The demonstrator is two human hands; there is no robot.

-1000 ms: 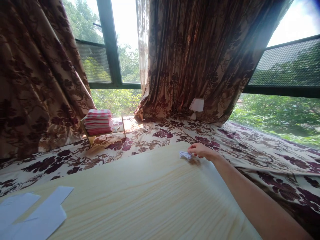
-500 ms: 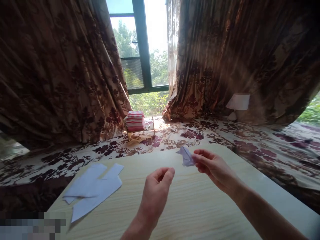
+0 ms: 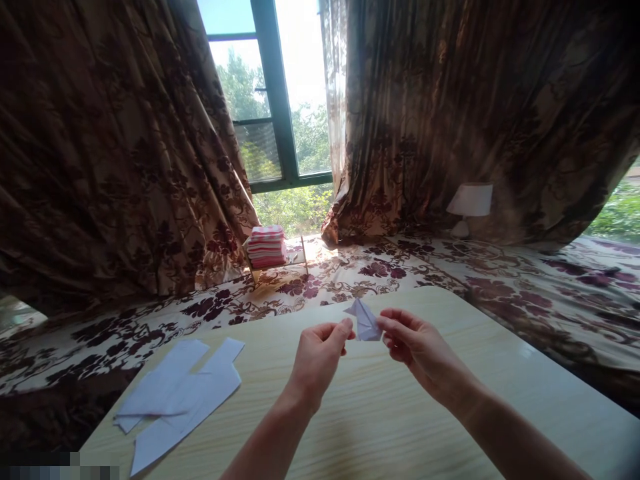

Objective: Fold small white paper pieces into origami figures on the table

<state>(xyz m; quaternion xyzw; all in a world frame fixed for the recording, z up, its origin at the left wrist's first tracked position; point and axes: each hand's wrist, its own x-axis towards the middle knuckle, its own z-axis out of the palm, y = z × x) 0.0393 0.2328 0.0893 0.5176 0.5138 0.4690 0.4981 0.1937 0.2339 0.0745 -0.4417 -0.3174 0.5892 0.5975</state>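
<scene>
Nearest to me, a smooth, pale wood-grain worktop (image 3: 400, 427) with a rounded far corner spreads beneath the person's bare forearms, and at its left side lie a few flat, angular, overlapping sheets of white paper (image 3: 187, 397). Beyond those, over the worktop's far half, the right hand (image 3: 423, 347) pinches the right edge of a small, pointed piece of folded white paper (image 3: 368, 323) between thumb and fingers. The left hand (image 3: 320, 357) is at its left side with thumb and fingertips drawn together; I can't tell from here whether it grips the paper too. Past the worktop runs a cream cloth with purple and brown flowers (image 3: 385, 269). On that, to the left, a low, thin-legged stand (image 3: 255, 275) carries a stack of folded pink-and-white cloths (image 3: 267, 248), while well off to the right is a little white lamp with a flared shade (image 3: 470, 200). Behind them hang heavy brown floral curtains (image 3: 420, 113), parted around a dark green window frame (image 3: 280, 87), with sunlit green trees (image 3: 313, 137) outside.
</scene>
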